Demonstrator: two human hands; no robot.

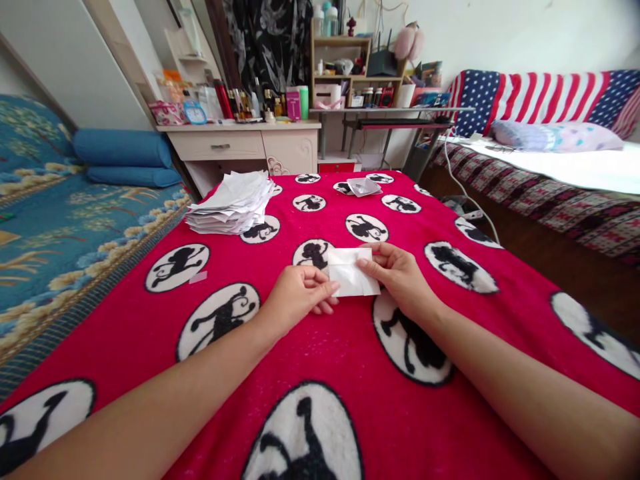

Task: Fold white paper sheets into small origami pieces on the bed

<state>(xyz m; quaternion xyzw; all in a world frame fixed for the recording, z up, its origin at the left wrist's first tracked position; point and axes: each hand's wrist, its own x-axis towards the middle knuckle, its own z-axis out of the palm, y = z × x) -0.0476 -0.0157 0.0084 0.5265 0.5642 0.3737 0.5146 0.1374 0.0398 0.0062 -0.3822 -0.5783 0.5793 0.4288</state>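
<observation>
Both my hands hold one small white paper packet (351,272) just above the red blanket (350,347) with black-and-white cartoon circles. My left hand (299,297) pinches its left edge, fingers curled. My right hand (395,273) grips the right side, thumb on top and fingers along the far edge. A tall, messy stack of similar white paper packets (231,203) lies at the far left of the blanket. A single silvery packet (364,187) rests near the far edge.
A small pink scrap (198,277) lies on the blanket to the left. A blue patterned bed (60,227) runs along the left, a cluttered dresser (240,143) and shelf (345,67) stand behind, and a flag-covered bed (550,140) with a white cable (465,193) is at right.
</observation>
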